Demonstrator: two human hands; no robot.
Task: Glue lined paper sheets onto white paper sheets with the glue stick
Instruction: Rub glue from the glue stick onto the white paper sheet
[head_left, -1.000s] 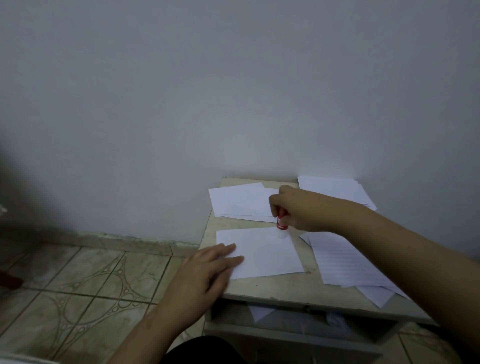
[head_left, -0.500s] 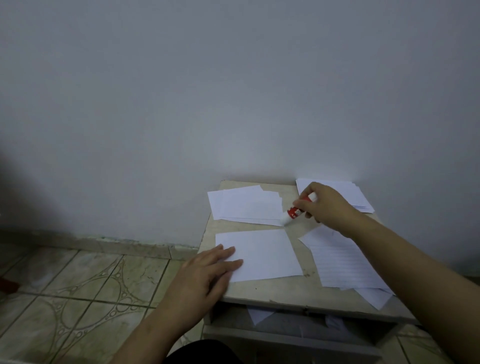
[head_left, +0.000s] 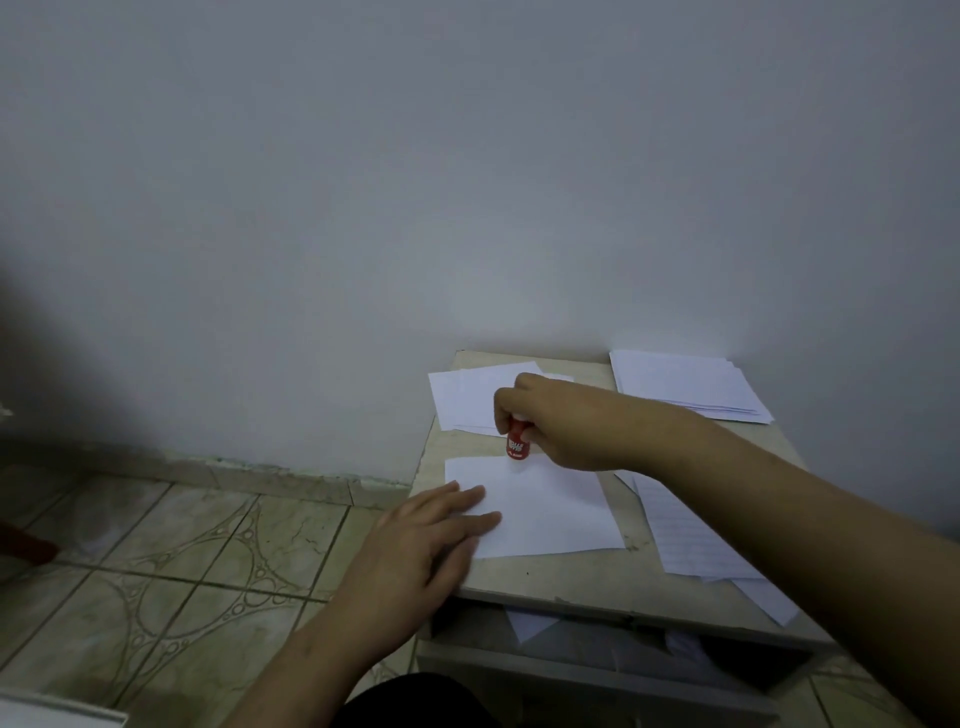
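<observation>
A plain grey wall (head_left: 467, 182) fills most of the view, and patterned floor tiles (head_left: 171, 561) spread out left of the table (head_left: 550, 584). The table stands against the wall; it is small and pale, with an open shelf below its top where a scrap of paper shows.

At the table's middle lies a white sheet (head_left: 550, 512). The lined sheet (head_left: 685, 540) lies just right of it, partly under the right forearm, which hides its near edge. At the table's far left corner is a loose white stack (head_left: 467, 400), and at its far right corner a second stack (head_left: 685, 387).

The left hand (head_left: 415, 551) lies flat with straight fingers, pressing the white sheet's near left corner at the table's left edge. The right hand (head_left: 566, 421) reaches across from the right, its fingers curled round the glue stick (head_left: 518, 441), covering the stick's top.

The glue stick is red and held upright, its lower end on the white sheet's far edge. It carries a white label, too blurred to read.
</observation>
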